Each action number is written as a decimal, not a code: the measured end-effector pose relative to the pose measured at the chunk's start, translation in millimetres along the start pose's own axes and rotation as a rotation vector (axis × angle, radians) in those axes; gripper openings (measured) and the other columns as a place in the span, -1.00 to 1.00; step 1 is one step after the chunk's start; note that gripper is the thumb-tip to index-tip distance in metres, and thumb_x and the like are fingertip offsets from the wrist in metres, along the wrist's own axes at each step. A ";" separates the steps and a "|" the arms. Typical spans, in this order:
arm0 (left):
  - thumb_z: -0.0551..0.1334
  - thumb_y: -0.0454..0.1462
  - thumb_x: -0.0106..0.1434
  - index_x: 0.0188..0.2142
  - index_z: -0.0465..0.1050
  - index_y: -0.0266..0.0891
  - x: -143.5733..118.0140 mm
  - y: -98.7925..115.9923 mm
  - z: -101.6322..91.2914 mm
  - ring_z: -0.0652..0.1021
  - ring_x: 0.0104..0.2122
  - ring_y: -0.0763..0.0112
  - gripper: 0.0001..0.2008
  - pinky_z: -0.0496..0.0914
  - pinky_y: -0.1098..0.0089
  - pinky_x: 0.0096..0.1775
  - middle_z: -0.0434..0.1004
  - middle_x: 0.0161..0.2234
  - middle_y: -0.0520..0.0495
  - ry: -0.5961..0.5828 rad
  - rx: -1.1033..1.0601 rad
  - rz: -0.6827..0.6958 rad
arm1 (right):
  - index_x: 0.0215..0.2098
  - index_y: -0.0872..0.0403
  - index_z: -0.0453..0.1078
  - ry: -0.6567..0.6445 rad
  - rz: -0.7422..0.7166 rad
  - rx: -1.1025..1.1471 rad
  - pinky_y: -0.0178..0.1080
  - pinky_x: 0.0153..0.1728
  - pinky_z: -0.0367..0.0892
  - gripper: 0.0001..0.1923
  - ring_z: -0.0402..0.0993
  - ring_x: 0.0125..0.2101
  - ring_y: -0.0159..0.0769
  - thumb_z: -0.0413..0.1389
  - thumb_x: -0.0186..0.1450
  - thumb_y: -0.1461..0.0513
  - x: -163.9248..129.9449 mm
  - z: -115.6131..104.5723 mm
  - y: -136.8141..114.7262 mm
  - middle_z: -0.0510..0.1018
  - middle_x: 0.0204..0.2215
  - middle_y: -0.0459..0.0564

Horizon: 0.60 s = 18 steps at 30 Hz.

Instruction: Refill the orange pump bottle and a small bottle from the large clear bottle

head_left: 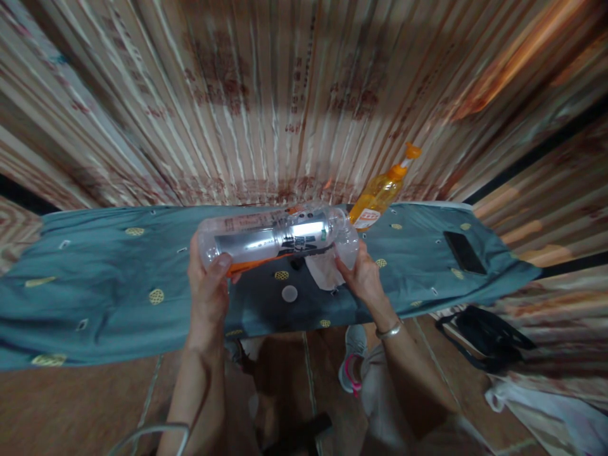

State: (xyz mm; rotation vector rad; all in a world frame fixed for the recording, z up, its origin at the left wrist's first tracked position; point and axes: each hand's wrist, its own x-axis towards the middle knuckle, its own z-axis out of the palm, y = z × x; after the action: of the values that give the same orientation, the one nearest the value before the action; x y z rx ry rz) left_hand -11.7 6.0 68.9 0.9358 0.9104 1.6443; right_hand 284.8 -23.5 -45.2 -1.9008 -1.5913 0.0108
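Observation:
A big clear plastic bottle (247,237) with a silver, black and orange label lies sideways in the air above the table. Its left end rests in my left hand (211,278), the thumb over the near side and the fingers wrapped behind. At the other end, my right hand (363,272) grips the clear rounded plastic. Whether that end is part of the same bottle I cannot tell. Below the bottle, near my right fingers, shows a whitish cloth or tissue (323,273). A small round white lid (289,293) lies on the table between my hands.
Behind my right hand stands a yellow pump bottle (377,199) with an orange top. A dark phone (464,252) lies on the right of the green patterned tablecloth (114,266). Pleated curtain (266,95) hangs behind the table. A black bag (489,339) is at lower right.

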 end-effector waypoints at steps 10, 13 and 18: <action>0.55 0.00 -0.11 -0.07 0.59 0.03 7.2 -7.0 -9.7 0.53 -0.47 0.28 -0.43 0.30 0.42 -0.63 0.52 -0.37 0.01 -0.017 -0.003 0.042 | 0.37 0.24 0.19 0.045 -0.033 0.027 0.13 -0.02 0.57 -0.31 0.67 -0.04 0.15 0.17 0.41 0.05 -1.7 4.1 5.0 0.66 0.01 0.40; 0.53 0.00 -0.06 -0.09 0.59 0.02 7.0 -8.2 -11.2 0.53 -0.48 0.29 -0.48 0.30 0.43 -0.64 0.50 -0.38 0.00 -0.035 0.007 0.057 | 0.36 0.26 0.20 0.059 -0.043 0.031 0.13 -0.02 0.57 -0.30 0.67 -0.03 0.17 0.17 0.41 0.03 -2.3 4.7 5.4 0.65 0.03 0.43; 0.51 0.02 -0.01 -0.06 0.59 0.01 7.6 -11.8 -12.1 0.59 -0.41 0.21 -0.49 0.31 0.42 -0.64 0.51 -0.35 -0.04 -0.071 0.014 0.093 | 0.36 0.26 0.21 0.069 -0.053 0.019 0.12 -0.04 0.58 -0.32 0.67 -0.06 0.17 0.15 0.42 0.03 -2.6 4.5 4.4 0.65 0.02 0.41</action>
State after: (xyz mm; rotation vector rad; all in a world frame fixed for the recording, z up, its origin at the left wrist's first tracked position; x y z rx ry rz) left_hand -19.6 14.4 54.5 1.0536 0.8423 1.6740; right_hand 286.1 -23.9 -51.8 -1.8246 -1.5887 -0.0615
